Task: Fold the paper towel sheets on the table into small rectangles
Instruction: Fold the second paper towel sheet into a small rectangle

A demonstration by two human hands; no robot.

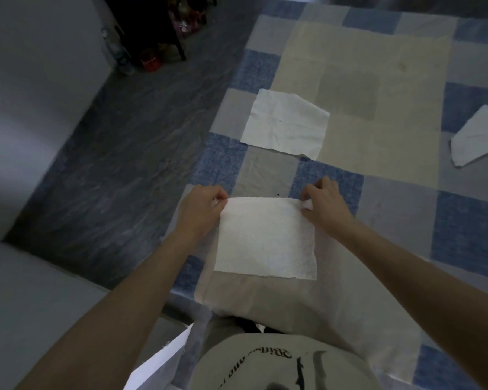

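Note:
A white paper towel sheet [266, 239] lies flat on the checked tablecloth [392, 209] right in front of me. My left hand [202, 205] pinches its far left corner and my right hand [326, 199] pinches its far right corner. A second white sheet [286, 122] lies flat farther back, showing faint crease lines. A third white piece [476, 136], folded or crumpled, sits at the right edge of the view.
The table's left edge runs diagonally from near my left forearm toward the top centre, with dark grey floor [119, 153] beyond it. A dark piece of furniture [152, 26] stands on the floor at the top left. A white paper corner [161, 364] shows near my lap.

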